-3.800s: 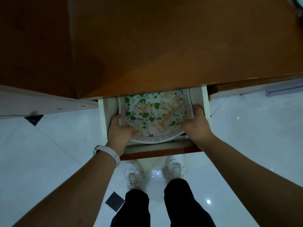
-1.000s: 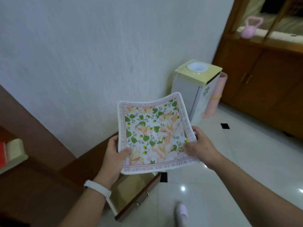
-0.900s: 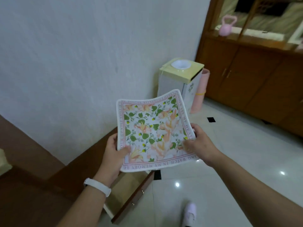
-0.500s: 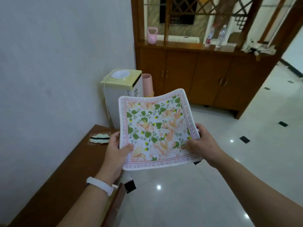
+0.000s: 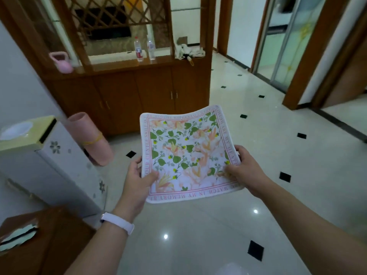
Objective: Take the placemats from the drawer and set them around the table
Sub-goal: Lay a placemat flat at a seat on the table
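Observation:
I hold a square floral placemat [image 5: 184, 153], white with green leaves, peach flowers and a pink lettered border, flat in front of me above the floor. My left hand [image 5: 137, 179] grips its left edge, thumb on top; a white wristband sits on that wrist. My right hand [image 5: 242, 169] grips the near right corner, thumb on top. How many mats are stacked I cannot tell. The drawer and the table are out of view.
A wooden sideboard [image 5: 139, 92] with a pink kettlebell [image 5: 61, 63] and two bottles [image 5: 144, 49] stands ahead. A white cabinet with a yellow top [image 5: 45, 155] and a pink rolled mat [image 5: 89, 139] are at left. Glossy tiled floor [image 5: 258, 147] leads right toward doorways.
The placemats came out of the drawer in both hands. I have turned right, away from the wall and drawer; the sideboard and the hallway now fill the view.

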Demonstrator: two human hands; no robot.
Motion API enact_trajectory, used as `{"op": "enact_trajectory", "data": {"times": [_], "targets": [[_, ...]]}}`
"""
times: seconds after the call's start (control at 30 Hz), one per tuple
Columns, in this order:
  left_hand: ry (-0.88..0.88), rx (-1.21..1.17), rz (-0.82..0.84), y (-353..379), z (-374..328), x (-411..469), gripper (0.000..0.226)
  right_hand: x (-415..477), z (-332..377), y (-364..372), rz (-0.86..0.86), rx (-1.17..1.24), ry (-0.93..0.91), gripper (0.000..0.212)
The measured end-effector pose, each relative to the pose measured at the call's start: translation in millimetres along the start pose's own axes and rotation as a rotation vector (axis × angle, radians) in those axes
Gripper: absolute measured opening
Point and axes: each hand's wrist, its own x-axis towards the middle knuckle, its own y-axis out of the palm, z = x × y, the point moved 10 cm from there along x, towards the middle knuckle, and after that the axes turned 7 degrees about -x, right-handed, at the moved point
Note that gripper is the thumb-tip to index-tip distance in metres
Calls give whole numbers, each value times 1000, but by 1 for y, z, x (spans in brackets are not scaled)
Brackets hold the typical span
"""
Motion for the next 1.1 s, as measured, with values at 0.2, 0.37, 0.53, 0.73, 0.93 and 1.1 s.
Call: {"op": "enact_trajectory", "data": {"times": [0.2, 0.37, 0.53, 0.73, 0.93, 1.1], "targets": [[-56, 20, 161, 155, 35, 13, 47, -4, -50, -143, -169, 54, 41, 56], [-104, 14, 286, 265, 59, 15, 46, -18, -88, -241, -298, 78, 94, 56], [-139, 50, 361, 334, 89, 28, 43, -21, -126, -299, -414, 89, 133, 55], [-205, 109, 491, 415, 135, 64, 45, -14, -168, -347, -563, 100, 231, 54], [-251, 61, 673, 533, 164, 117, 44, 13, -180, -419, -738, 93, 296, 50], [-280, 53, 860, 638, 168, 155, 43, 26, -168, -474, -890, 112, 347, 53]]}}
